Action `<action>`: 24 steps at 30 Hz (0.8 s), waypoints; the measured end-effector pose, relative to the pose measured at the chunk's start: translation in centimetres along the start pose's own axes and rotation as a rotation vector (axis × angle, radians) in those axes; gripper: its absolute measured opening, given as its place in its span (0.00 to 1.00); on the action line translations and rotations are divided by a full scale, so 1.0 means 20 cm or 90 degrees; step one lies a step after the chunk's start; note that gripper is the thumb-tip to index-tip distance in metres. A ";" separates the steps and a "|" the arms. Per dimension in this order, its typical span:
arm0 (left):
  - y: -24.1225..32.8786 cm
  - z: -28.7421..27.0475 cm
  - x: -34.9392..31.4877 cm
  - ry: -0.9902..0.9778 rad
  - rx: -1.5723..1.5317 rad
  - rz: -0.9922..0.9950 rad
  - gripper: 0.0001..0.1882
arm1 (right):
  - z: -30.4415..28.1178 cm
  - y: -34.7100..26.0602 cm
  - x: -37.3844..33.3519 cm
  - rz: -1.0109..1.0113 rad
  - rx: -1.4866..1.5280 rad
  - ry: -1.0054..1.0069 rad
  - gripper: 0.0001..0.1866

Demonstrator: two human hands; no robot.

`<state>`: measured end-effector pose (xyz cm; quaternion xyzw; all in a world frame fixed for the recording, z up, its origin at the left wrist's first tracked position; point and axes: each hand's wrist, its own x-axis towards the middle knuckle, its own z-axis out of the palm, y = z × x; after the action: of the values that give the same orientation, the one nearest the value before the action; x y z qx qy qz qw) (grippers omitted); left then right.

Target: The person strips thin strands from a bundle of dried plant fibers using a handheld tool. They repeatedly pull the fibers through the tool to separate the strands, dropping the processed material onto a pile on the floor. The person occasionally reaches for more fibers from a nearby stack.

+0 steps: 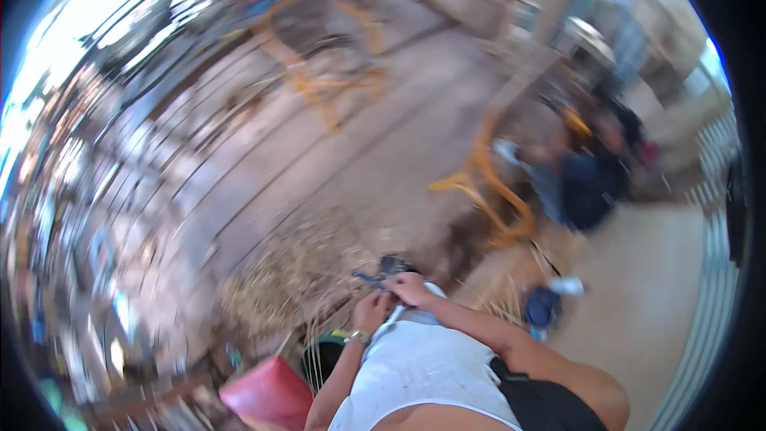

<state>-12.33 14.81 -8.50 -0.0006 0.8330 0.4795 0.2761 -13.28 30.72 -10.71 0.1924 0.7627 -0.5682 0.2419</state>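
Blurring obscures the greyish object beside the hands.

head-worn left fisheye | faces down | hands near, below centre

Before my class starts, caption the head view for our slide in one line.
Left hand and right hand close together at a small dark object, pale scraps strewn beyond.

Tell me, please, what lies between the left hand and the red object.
The head view shows thin pale strips and a dark, blurred object there.
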 end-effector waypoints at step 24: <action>0.04 0.02 -0.38 0.879 -0.409 -0.246 0.19 | 0.71 -0.91 0.63 -0.113 -0.355 -0.637 0.17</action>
<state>-6.00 13.48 -4.55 -0.5231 0.6217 0.5316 -0.2393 -31.64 12.30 -7.30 -0.2355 0.6896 -0.3857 0.5659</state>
